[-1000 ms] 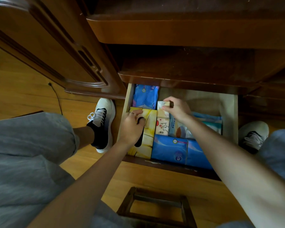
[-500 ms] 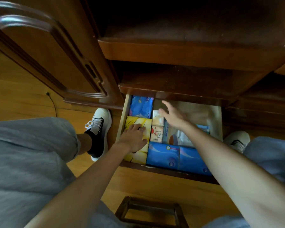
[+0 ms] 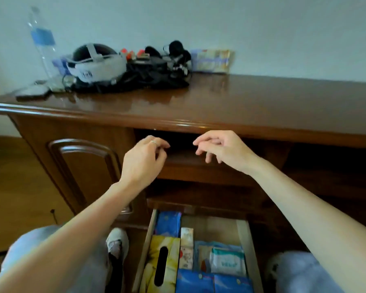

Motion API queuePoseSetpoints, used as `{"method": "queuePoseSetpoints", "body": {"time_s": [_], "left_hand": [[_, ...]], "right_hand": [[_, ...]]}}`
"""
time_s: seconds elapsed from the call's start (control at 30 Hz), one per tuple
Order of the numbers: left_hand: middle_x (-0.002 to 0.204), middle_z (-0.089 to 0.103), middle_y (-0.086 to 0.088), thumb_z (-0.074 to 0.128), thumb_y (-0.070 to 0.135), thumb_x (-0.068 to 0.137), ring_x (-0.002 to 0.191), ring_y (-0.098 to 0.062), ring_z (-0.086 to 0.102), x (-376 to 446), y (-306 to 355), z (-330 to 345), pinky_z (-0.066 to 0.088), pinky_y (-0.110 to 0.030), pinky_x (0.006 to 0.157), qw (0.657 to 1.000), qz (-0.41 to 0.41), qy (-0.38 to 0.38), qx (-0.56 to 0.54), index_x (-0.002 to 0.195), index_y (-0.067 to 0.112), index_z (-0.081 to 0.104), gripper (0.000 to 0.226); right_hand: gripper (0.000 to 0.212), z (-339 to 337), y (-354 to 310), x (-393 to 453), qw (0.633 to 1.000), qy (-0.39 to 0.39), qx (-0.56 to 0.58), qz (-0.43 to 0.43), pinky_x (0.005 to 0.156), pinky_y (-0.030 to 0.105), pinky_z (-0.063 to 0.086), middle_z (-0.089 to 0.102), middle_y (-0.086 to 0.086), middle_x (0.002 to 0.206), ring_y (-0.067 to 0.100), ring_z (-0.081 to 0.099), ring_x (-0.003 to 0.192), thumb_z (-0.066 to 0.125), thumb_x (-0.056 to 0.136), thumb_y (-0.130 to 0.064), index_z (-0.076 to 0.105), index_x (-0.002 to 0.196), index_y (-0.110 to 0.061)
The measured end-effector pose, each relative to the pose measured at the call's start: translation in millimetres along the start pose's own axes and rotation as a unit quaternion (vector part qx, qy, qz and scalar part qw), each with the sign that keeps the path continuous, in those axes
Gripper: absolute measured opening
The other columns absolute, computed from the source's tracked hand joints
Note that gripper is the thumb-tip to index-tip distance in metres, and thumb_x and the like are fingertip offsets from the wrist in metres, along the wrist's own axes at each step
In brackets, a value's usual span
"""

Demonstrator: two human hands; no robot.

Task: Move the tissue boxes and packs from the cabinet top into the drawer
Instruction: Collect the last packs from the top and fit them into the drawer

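The open drawer (image 3: 248,246) at the bottom holds a yellow tissue box (image 3: 159,263), blue packs (image 3: 211,281), a blue pack at the back (image 3: 168,223), small white packs (image 3: 186,246) and a wet-wipe pack (image 3: 227,260). One pastel tissue pack (image 3: 212,60) stands on the cabinet top (image 3: 262,102) against the wall. My left hand (image 3: 143,161) and my right hand (image 3: 222,148) are raised in front of the cabinet's open shelf, just below the top edge. Both hold nothing, with fingers loosely curled and apart.
On the cabinet top's left end lie a white headset (image 3: 95,64), a black tangle of straps and cables (image 3: 156,70), a clear water bottle (image 3: 42,45) and a dark flat item (image 3: 32,92). A cabinet door (image 3: 82,172) is at the left. My shoe (image 3: 117,242) rests beside the drawer.
Both hands left the drawer and rose to the height of the upper shelf. The right hand let go of the small white pack. The view tilted up and now shows the cabinet top.
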State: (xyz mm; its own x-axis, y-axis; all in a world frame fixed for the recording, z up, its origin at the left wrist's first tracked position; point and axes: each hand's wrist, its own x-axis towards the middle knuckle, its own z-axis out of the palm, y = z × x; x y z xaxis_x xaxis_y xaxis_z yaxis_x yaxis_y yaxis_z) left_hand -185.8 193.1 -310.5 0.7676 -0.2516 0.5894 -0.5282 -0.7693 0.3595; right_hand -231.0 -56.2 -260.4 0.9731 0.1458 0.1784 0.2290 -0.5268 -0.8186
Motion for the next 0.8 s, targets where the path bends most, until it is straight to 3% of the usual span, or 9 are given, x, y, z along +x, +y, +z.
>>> {"method": "queuePoseSetpoints", "body": {"time_s": [0.13, 0.23, 0.33, 0.4, 0.47, 0.57, 0.63, 0.7, 0.8], "left_hand": [[0.095, 0.057, 0.019, 0.053, 0.024, 0.094, 0.085, -0.005, 0.056, 63, 15, -29, 0.04, -0.024, 0.064, 1.0, 0.009, 0.029, 0.003, 0.1, 0.033, 0.07, 0.02], [0.095, 0.061, 0.017, 0.054, 0.023, 0.091, 0.089, -0.01, 0.059, 101, 22, -32, 0.044, -0.027, 0.066, 0.999, 0.02, 0.026, 0.003, 0.095, 0.033, 0.07, 0.019], [0.1, 0.062, 0.011, 0.054, 0.026, 0.092, 0.097, -0.015, 0.06, 144, 25, -25, 0.045, -0.029, 0.068, 0.998, 0.043, -0.028, 0.023, 0.102, 0.032, 0.071, 0.021], [0.112, 0.062, 0.006, 0.054, 0.027, 0.092, 0.11, -0.019, 0.056, 179, 22, -14, 0.05, -0.034, 0.077, 0.994, 0.064, -0.075, 0.037, 0.114, 0.03, 0.069, 0.027], [0.125, 0.06, 0.001, 0.054, 0.027, 0.092, 0.121, -0.022, 0.05, 217, 21, 0, 0.048, -0.039, 0.092, 0.991, 0.079, -0.094, 0.053, 0.123, 0.028, 0.066, 0.034], [0.139, 0.055, -0.001, 0.052, 0.031, 0.094, 0.134, -0.024, 0.041, 268, 24, 29, 0.037, -0.041, 0.107, 0.984, 0.117, -0.092, 0.096, 0.132, 0.025, 0.061, 0.039], [0.144, 0.05, 0.0, 0.049, 0.038, 0.099, 0.139, -0.022, 0.037, 289, 17, 55, 0.031, -0.04, 0.114, 0.975, 0.143, -0.117, 0.122, 0.138, 0.024, 0.056, 0.042], [0.148, 0.049, 0.003, 0.04, 0.05, 0.101, 0.14, -0.018, 0.037, 302, -5, 81, 0.025, -0.038, 0.119, 0.962, 0.16, -0.172, 0.142, 0.141, 0.028, 0.053, 0.047], [0.149, 0.049, 0.007, 0.024, 0.066, 0.096, 0.141, -0.014, 0.038, 321, -25, 108, 0.017, -0.037, 0.123, 0.95, 0.147, -0.222, 0.163, 0.143, 0.036, 0.05, 0.061]], "right_hand": [[0.018, -29, -28, 28, 0.988, 0.132, -0.079, -0.017, 0.066, 0.036, 0.061, 0.076, -0.01, 0.08, 0.009, 0.074, 0.063, 0.055, 0.101, -0.024, 0.071, 0.105, -0.032], [0.016, -31, -26, 50, 0.961, 0.158, -0.224, -0.036, 0.065, 0.026, 0.054, 0.07, -0.026, 0.082, -0.003, 0.066, 0.069, 0.055, 0.096, -0.04, 0.069, 0.099, -0.045], [0.024, -48, -17, 76, 0.946, 0.126, -0.298, -0.017, 0.075, 0.028, 0.05, 0.063, -0.026, 0.113, 0.002, 0.06, 0.105, 0.056, 0.096, -0.043, 0.062, 0.118, -0.047], [0.038, -70, -10, 97, 0.932, 0.069, -0.353, 0.034, 0.089, 0.036, 0.049, 0.057, -0.011, 0.137, 0.015, 0.051, 0.128, 0.056, 0.097, -0.048, 0.056, 0.135, -0.04], [0.037, -89, -5, 120, 0.904, 0.048, -0.42, 0.057, 0.088, 0.038, 0.053, 0.065, -0.01, 0.126, 0.017, 0.059, 0.118, 0.053, 0.096, -0.057, 0.066, 0.125, -0.038], [0.041, -109, -5, 163, 0.887, 0.043, -0.456, 0.056, 0.069, 0.033, 0.055, 0.071, -0.015, 0.078, 0.011, 0.067, 0.076, 0.045, 0.093, -0.065, 0.072, 0.088, -0.036], [0.037, -118, -3, 195, 0.885, 0.038, -0.461, 0.055, 0.067, 0.031, 0.054, 0.069, -0.016, 0.068, 0.009, 0.066, 0.071, 0.044, 0.091, -0.063, 0.071, 0.086, -0.038], [0.031, -119, 7, 231, 0.882, 0.046, -0.467, 0.05, 0.069, 0.032, 0.054, 0.071, -0.015, 0.073, 0.013, 0.068, 0.076, 0.046, 0.09, -0.054, 0.073, 0.091, -0.039], [0.029, -126, 35, 293, 0.878, 0.089, -0.469, 0.043, 0.078, 0.036, 0.053, 0.074, -0.009, 0.108, 0.021, 0.068, 0.101, 0.049, 0.092, -0.045, 0.068, 0.113, -0.039]]}}
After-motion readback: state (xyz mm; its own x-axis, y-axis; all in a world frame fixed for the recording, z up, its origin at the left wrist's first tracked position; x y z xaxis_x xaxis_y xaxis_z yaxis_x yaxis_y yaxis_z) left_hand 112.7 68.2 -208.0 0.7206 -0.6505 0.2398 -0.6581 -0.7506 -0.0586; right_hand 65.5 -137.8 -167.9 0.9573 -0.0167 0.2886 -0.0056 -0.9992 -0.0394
